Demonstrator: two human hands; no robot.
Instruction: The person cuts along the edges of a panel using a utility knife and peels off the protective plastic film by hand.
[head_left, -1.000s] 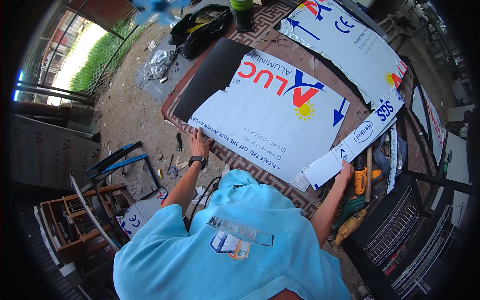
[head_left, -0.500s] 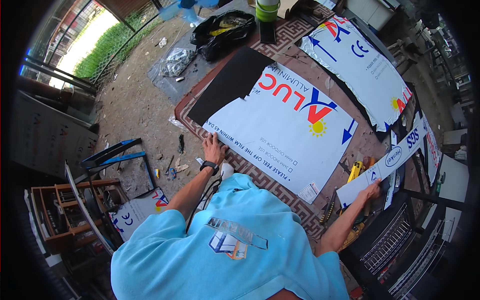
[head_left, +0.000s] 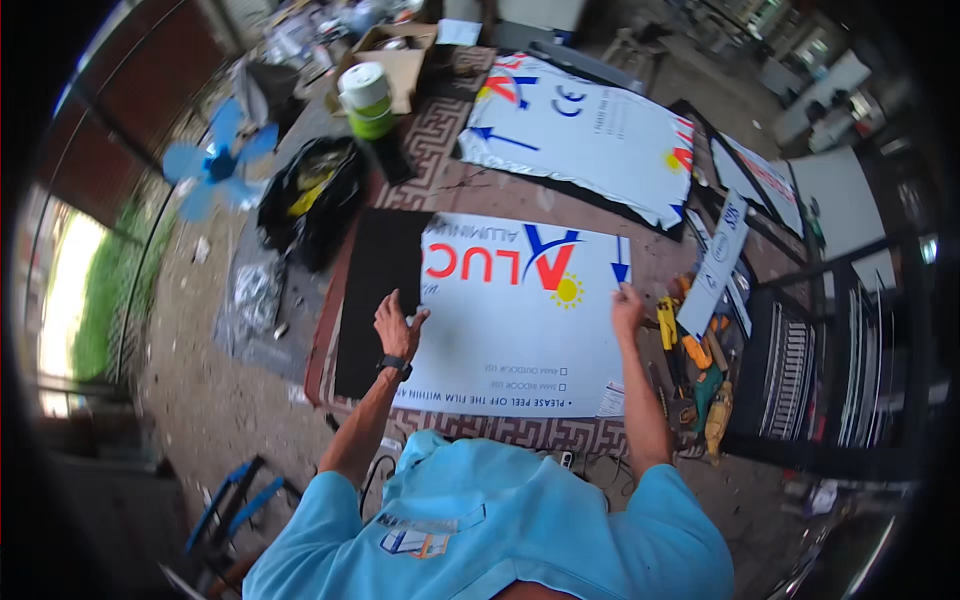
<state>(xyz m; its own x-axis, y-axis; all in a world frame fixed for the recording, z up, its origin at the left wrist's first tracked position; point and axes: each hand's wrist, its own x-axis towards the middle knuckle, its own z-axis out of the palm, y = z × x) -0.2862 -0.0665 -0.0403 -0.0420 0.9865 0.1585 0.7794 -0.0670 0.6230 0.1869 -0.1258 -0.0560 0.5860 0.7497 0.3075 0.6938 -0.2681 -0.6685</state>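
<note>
Overall, head view: we have a white-filmed panel (head_left: 500,335) lying flat on the desk (head_left: 655,255) directly in front of us; handling it well, we judge, means keeping it flat and guiding it evenly from both sides.
Left hand (head_left: 396,332): we see its fingers spread, gripping nothing, over the border between film and black section; whether it presses down we cannot tell. Laying the palm flat should steady this side without snagging the film's edge.
Right hand (head_left: 627,310): its fingers bend at the panel's right edge, just below the blue arrow (head_left: 621,262); we cannot tell whether they pinch it. We would keep any hold light, since a hard lift at one edge could flex the sheet.
Tools at right: we should mind the green-bodied power tool (head_left: 707,392) and the narrow white strip (head_left: 715,270), which a sideways slide might knock.
White film: it covers most of the panel, printed in large red and blue, with a yellow sun (head_left: 567,292); we see the lettering upside down.
Black section (head_left: 378,270): dark and plain, it runs down the panel's left side.
</note>
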